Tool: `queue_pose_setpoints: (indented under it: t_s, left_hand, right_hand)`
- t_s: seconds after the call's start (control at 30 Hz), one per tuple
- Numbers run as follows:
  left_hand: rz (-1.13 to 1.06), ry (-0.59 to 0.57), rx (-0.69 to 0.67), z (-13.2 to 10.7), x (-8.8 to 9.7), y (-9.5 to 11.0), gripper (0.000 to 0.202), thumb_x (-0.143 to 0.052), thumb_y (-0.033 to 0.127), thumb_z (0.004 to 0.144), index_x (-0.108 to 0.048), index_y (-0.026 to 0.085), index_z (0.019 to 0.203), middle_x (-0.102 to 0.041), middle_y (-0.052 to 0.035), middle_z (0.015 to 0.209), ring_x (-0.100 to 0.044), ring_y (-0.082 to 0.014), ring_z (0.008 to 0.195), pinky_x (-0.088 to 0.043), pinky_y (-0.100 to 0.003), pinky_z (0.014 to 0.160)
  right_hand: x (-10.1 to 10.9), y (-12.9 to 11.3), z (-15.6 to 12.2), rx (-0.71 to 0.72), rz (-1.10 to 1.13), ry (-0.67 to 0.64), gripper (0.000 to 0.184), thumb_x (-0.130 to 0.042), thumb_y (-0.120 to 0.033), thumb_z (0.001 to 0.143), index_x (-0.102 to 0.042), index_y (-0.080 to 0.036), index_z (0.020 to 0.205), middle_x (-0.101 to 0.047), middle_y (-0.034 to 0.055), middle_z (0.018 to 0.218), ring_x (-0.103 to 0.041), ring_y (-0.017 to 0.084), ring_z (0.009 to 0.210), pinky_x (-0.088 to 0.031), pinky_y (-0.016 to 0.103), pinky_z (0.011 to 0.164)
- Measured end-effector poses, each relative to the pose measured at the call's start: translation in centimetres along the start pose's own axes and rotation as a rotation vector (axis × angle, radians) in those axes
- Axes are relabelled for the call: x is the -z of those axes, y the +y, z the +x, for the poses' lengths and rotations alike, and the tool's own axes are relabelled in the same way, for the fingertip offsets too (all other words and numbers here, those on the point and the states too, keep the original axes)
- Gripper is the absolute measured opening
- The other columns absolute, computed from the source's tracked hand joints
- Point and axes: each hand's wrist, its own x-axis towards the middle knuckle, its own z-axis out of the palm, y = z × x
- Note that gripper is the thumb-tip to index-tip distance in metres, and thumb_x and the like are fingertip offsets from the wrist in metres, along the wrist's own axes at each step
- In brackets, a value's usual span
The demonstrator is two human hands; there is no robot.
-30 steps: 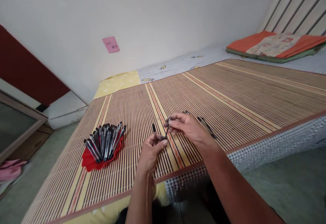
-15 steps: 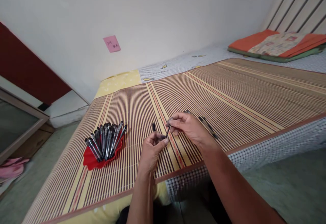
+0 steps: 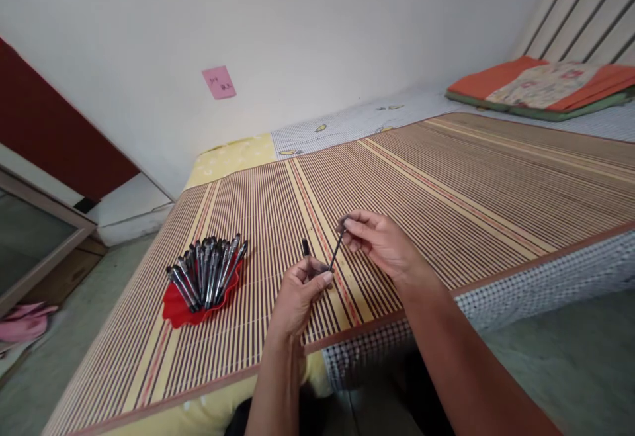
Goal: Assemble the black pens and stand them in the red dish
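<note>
My left hand is closed in a pinch on a short dark pen part, held low over the striped bamboo mat. My right hand is closed on the upper end of a thin dark refill, whose lower tip meets the part in my left hand. A small black pen cap lies on the mat just beyond my left hand. To the left stands a red dish filled with several dark pens.
The mat covers a bed with yellow and checked sheets; its front edge runs just below my hands. An orange and green cushion lies at the far right. A pink note is stuck on the white wall. Floor and a window frame lie left.
My right hand has lifted and drawn the thin refill further out, so more of its length shows between the hands. The loose pens behind my right hand are now hidden.
</note>
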Motion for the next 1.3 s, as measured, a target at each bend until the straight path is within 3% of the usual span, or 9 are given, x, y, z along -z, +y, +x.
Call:
queue_pose_setpoints:
  t_s: [0.1, 0.43, 0.63, 0.93, 1.13, 1.3]
  left_hand:
    - [-0.039, -0.007, 0.014, 0.0, 0.0, 0.1, 0.031, -0.088, 0.027, 0.063, -0.062, 0.015, 0.076, -0.056, 0.0038, 0.060, -0.042, -0.0044, 0.048, -0.026, -0.017, 0.044]
    - [-0.115, -0.068, 0.039, -0.1, 0.3, 0.1, 0.027, -0.086, 0.028, 0.070, -0.065, 0.013, 0.079, -0.055, 0.0041, 0.062, -0.034, -0.0001, 0.043, -0.025, -0.017, 0.045]
    - [-0.102, -0.072, 0.049, -0.2, 0.4, 0.1, 0.026, -0.085, 0.028, 0.070, -0.065, 0.013, 0.077, -0.052, 0.0051, 0.060, -0.035, -0.0005, 0.043, -0.024, -0.016, 0.044]
    - [-0.041, -0.058, 0.069, -0.5, 0.3, 0.8, 0.027, -0.086, 0.027, 0.066, -0.065, 0.013, 0.076, -0.055, 0.0040, 0.059, -0.036, -0.0008, 0.041, -0.023, -0.016, 0.043]
    - [-0.044, -0.074, 0.082, -0.7, 0.5, 1.4, 0.026, -0.085, 0.028, 0.067, -0.066, 0.013, 0.076, -0.056, 0.0029, 0.058, -0.034, -0.0011, 0.040, -0.017, -0.017, 0.042]
    - [-0.059, -0.091, 0.077, -0.9, 0.7, 1.5, 0.024, -0.085, 0.027, 0.068, -0.067, 0.012, 0.076, -0.054, 0.0042, 0.056, -0.031, -0.0004, 0.040, -0.018, -0.018, 0.043]
  right_hand:
    - [0.3, -0.3, 0.0, 0.010, 0.084, 0.071, 0.021, -0.082, -0.030, 0.070, -0.068, -0.019, 0.082, -0.065, -0.0001, 0.077, -0.060, 0.010, 0.064, -0.047, 0.022, 0.054]
    - [0.6, 0.0, 0.0, 0.009, -0.041, -0.011, 0.017, -0.076, -0.034, 0.078, -0.071, -0.019, 0.085, -0.065, 0.0003, 0.070, -0.059, 0.011, 0.064, -0.046, 0.024, 0.056]
    - [0.4, -0.6, -0.3, 0.073, -0.259, -0.026, 0.015, -0.070, -0.031, 0.082, -0.073, -0.020, 0.092, -0.065, -0.0004, 0.068, -0.058, 0.011, 0.059, -0.047, 0.025, 0.055]
    - [0.5, -2.1, -0.9, 0.234, -0.622, -0.097, 0.009, -0.064, -0.028, 0.086, -0.070, -0.021, 0.085, -0.067, 0.0013, 0.076, -0.062, 0.015, 0.068, -0.051, 0.029, 0.063]
    - [0.0, -2.9, -1.3, 0.261, -0.639, -0.087, 0.010, -0.062, -0.025, 0.087, -0.071, -0.021, 0.091, -0.070, 0.0022, 0.082, -0.065, 0.015, 0.068, -0.051, 0.030, 0.063]
    - [0.0, -3.4, -1.6, 0.294, -0.715, -0.109, 0.008, -0.062, -0.023, 0.086, -0.071, -0.022, 0.086, -0.067, 0.0005, 0.075, -0.060, 0.015, 0.065, -0.045, 0.029, 0.060]
